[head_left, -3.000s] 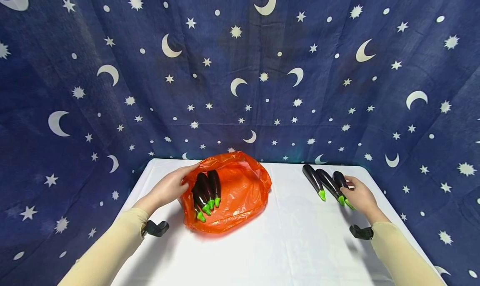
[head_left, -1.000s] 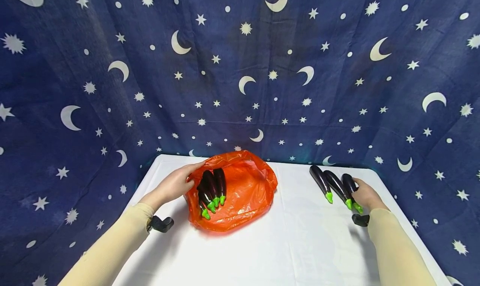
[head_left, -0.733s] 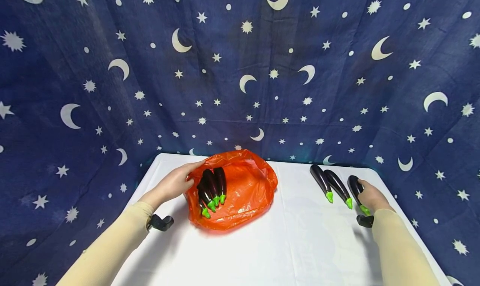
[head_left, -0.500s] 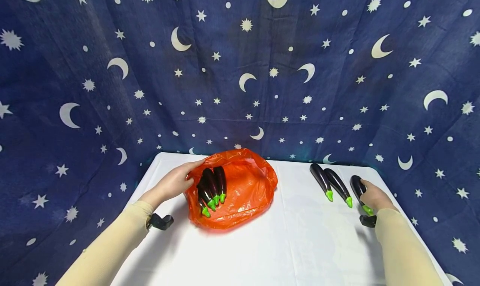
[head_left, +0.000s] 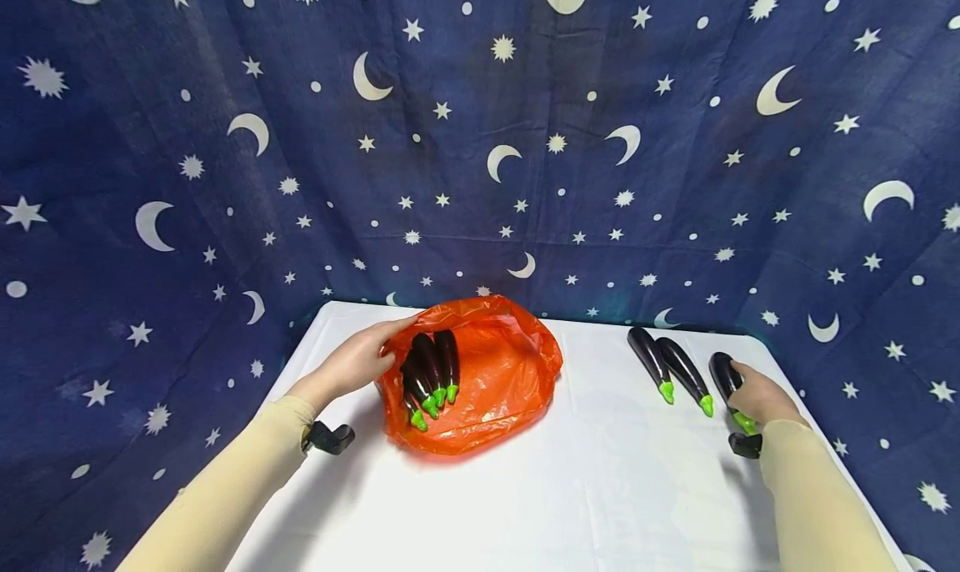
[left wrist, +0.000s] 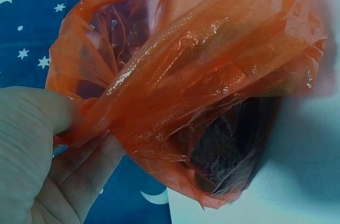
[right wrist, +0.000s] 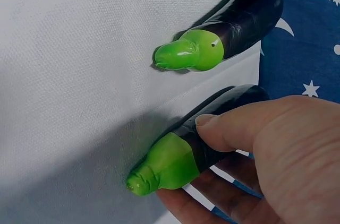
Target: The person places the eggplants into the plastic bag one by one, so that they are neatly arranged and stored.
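Note:
My left hand (head_left: 358, 358) pinches the left rim of a crinkled orange plastic bag (head_left: 502, 388), thumb against fingers in the left wrist view. The bag's mouth faces the head camera, and several dark eggplants with green stems (head_left: 427, 368) lie inside at its left. At the table's right, my right hand (head_left: 765, 395) holds another eggplant (left wrist: 226, 147) seen through the bag wall apart from it; the held eggplant (right wrist: 170, 163) has my thumb on top and fingers along its underside. Left of it lie two more eggplants (head_left: 684, 373), stems toward me.
A white cloth covers the table (head_left: 585, 489). Behind and beside it hangs a dark blue curtain (head_left: 450, 172) with moons and stars. Black wrist cameras (head_left: 330, 439) stick out below both wrists.
My right hand has closed on the rightmost eggplant and drawn it rightward, away from the other two. My left hand keeps its hold on the bag rim. The head view has shifted slightly.

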The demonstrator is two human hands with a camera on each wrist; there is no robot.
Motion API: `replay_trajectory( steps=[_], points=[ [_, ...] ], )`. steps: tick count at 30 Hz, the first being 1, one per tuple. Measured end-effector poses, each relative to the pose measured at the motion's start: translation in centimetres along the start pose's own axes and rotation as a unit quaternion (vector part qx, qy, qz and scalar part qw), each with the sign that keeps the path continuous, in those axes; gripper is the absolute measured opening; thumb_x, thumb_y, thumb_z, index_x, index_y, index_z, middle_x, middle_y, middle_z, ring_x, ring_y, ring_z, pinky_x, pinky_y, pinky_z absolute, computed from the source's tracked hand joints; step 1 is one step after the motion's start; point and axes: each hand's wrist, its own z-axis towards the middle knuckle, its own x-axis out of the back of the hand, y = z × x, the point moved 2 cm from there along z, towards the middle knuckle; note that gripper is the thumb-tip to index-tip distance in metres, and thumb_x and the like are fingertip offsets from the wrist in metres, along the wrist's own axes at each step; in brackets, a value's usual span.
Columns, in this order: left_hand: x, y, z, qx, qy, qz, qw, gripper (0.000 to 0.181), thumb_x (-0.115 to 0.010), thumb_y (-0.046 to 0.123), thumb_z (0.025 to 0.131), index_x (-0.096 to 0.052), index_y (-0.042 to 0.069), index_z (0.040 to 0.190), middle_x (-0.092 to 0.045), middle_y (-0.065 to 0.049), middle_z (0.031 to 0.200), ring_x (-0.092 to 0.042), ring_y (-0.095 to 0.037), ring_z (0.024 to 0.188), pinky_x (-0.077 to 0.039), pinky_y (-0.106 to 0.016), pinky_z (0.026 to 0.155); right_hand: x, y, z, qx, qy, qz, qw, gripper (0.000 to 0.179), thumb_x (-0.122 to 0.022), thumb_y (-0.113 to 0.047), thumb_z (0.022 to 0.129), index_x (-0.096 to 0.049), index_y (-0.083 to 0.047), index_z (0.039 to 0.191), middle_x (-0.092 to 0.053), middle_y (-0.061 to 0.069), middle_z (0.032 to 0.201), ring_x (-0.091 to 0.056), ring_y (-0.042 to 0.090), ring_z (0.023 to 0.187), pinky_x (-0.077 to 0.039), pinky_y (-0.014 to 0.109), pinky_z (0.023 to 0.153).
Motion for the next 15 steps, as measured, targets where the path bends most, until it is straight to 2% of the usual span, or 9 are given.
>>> replay_trajectory(
  steps=[7, 15],
  points=[
    [-0.02, 0.09, -0.02, -0.005, 0.004, -0.004, 1.0000, 0.072, -0.057, -0.007, 0.087, -0.048, 0.015, 0.155, -0.057, -0.010, 0.146, -0.055, -0.030, 0.129, -0.040, -0.052, 0.112, 0.01, 0.31, 0.04, -0.015, -0.005, 0.010, 0.9998, 0.088, -0.062, -0.003, 0.082, -0.016, 0.009, 0.155, -0.038, 0.044, 0.133, -0.051, 0.046, 0.096, -0.048, 0.042, 0.067],
    [0.09, 0.21, -0.12, -0.007, 0.007, -0.001, 1.0000, 0.072, -0.057, -0.008, 0.087, -0.047, 0.013, 0.155, -0.057, -0.011, 0.146, -0.055, -0.031, 0.129, -0.040, -0.052, 0.112, -0.24, 0.26, 0.06, -0.012, 0.001, 0.006, 0.9999, 0.088, -0.063, -0.005, 0.081, -0.017, 0.008, 0.155, -0.033, 0.045, 0.141, -0.049, 0.049, 0.099, -0.047, 0.049, 0.074]
  ],
)
